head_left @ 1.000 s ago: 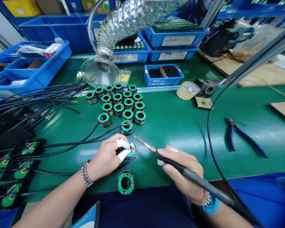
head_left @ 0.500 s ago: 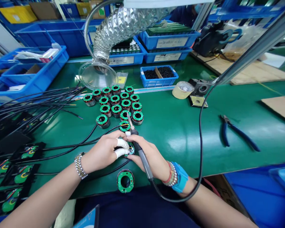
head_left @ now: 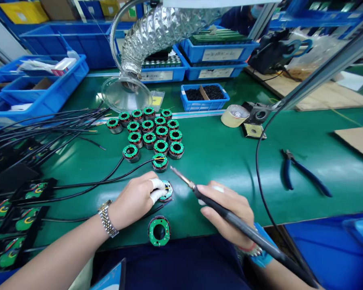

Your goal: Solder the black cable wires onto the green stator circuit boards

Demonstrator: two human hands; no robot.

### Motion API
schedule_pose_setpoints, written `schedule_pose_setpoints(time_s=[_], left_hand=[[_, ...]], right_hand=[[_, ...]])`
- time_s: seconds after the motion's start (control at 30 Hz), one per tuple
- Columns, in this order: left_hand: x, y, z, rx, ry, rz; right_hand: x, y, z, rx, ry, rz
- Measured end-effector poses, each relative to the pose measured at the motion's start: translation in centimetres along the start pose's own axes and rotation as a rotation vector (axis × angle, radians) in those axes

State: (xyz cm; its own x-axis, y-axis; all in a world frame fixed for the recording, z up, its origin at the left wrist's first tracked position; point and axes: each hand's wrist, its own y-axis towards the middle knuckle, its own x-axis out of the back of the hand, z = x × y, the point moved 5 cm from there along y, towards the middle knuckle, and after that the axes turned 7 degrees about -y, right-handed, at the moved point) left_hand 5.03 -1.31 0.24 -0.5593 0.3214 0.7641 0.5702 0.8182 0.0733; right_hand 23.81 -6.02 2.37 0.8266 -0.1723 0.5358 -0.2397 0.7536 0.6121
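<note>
Left hand [head_left: 142, 195] has its white-wrapped fingertips closed on a green-topped ring [head_left: 169, 193] sitting on the surface [head_left: 218, 165]; they hide its left side, so the wires in there are hard to make out. Right hand [head_left: 226, 207] is gripping a soldering iron [head_left: 238, 223], tip near the ring but apart. Further back, bin labels [head_left: 222, 54] are too blurry to read, and a co-worker [head_left: 237, 20] is mostly cut off.

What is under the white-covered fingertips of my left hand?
A round green circuit board shows past them, with a yellow wire near its middle. The left hand covers its left side; what it pinches there is hidden.
</note>
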Motion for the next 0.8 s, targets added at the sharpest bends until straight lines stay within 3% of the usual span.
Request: schedule_pose_setpoints(time_s=[0.23,0.8], left_hand=[[-0.54,-0.22,0.08,0.044,0.071,0.043],[-0.46,-0.16,-0.20,0.066,0.107,0.044]], right_hand=[[0.57,-0.55,0.16,-0.035,0.109,0.095],[-0.04,-0.68,-0.63,-0.117,0.153,0.101]])
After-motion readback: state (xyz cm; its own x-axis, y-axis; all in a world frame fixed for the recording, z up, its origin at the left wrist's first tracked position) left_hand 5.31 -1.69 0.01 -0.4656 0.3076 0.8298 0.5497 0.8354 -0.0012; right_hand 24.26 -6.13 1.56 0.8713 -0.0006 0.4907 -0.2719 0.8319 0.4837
